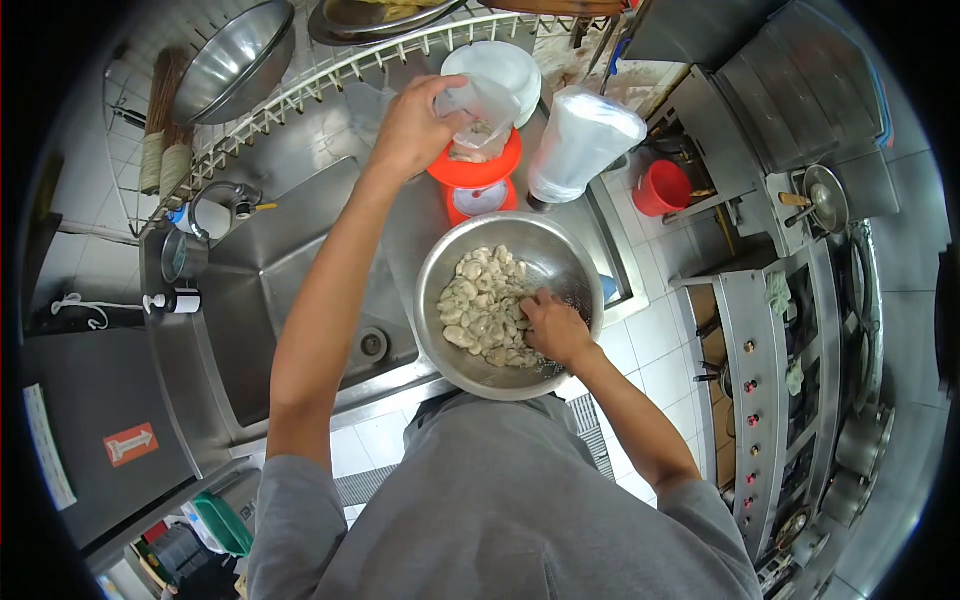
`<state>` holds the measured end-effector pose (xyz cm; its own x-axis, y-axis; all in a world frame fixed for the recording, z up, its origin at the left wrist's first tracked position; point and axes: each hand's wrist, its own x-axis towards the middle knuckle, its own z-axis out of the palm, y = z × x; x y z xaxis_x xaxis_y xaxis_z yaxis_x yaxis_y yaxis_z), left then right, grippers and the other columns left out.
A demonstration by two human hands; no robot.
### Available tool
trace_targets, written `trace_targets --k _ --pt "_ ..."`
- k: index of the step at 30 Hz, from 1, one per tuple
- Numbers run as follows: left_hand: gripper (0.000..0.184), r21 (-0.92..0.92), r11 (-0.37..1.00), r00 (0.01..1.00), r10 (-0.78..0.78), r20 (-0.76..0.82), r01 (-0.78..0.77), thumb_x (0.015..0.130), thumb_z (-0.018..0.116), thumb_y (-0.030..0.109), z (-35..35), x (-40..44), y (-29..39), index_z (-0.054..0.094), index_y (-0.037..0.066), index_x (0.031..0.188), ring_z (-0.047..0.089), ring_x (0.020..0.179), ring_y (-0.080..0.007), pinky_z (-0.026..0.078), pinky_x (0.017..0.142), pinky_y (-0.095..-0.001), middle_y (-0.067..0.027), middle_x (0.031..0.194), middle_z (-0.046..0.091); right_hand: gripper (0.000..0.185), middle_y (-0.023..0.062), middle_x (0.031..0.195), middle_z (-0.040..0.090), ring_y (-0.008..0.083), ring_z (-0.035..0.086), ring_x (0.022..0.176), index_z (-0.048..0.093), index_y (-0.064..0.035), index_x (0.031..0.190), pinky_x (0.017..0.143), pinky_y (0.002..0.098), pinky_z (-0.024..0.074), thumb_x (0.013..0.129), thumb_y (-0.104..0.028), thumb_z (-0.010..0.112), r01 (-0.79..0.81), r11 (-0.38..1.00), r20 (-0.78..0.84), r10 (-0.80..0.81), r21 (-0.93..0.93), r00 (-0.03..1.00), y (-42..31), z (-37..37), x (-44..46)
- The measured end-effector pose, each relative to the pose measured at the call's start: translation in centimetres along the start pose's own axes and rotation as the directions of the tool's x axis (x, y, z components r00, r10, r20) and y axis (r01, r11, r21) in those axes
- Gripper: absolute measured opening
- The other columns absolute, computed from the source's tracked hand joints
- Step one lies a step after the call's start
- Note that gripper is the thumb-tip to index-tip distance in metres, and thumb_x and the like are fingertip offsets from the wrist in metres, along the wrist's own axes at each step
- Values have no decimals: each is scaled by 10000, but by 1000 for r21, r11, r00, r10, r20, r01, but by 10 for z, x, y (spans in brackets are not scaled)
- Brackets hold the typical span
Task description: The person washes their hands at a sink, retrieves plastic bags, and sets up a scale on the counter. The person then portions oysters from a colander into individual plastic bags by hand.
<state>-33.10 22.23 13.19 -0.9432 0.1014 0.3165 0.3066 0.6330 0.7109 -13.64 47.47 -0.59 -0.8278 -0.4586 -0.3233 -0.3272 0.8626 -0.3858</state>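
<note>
A wide steel bowl (437, 345) holds a heap of pale, soft pieces that look like shucked oysters (482, 305). My right hand (556, 326) reaches into the bowl from the right, fingers curled in among the oysters, their tips partly hidden. Above and left of the bowl, my left hand (415, 125) pinches the rim of a clear plastic bag (482, 100), keeping its mouth apart. Some pieces lie at the bottom of the bag, which rests on the orange pan of a kitchen scale (480, 198). The scale's round dial faces me.
A steel sink (300, 290) lies left of the bowl. Behind the scale are white plates (505, 62), and to its right stands a stack in clear plastic (580, 145). A red bucket (662, 188) and a stove (770, 400) are on the right.
</note>
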Motion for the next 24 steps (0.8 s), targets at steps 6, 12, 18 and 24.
trace_targets --k 6,12,18,24 --pt "300 99 993 997 67 -45 -62 850 700 241 10 0 -4 730 160 1138 609 1144 -365 480 991 -422 -194 1325 567 243 221 1092 591 397 666 965 648 -41 1059 822 466 566 819 -66 614 18 999 -42 -16 44 999 -1 -7 -3" --pt "330 340 939 998 -35 -47 49 871 675 356 6 -9 18 733 213 1162 615 1156 -389 491 988 -456 -227 1422 494 258 257 1132 612 418 684 890 664 -17 1047 821 476 563 804 0 577 21 995 -118 -9 98 993 5 -5 -6" --pt "401 316 947 998 -50 -48 63 848 730 399 7 -11 19 724 187 1189 553 1248 -388 463 1023 -451 -229 1448 473 281 222 1125 629 427 661 934 685 -42 1070 854 477 538 804 -7 601 18 975 -189 25 221 982 3 -12 -8" --pt "343 206 973 994 106 -21 -99 842 657 140 13 -1 -6 713 123 1180 660 1081 -358 531 907 -431 -243 1278 609 256 254 992 663 434 664 905 679 12 1050 848 466 531 827 8 553 86 894 -311 61 439 948 0 -30 -5"
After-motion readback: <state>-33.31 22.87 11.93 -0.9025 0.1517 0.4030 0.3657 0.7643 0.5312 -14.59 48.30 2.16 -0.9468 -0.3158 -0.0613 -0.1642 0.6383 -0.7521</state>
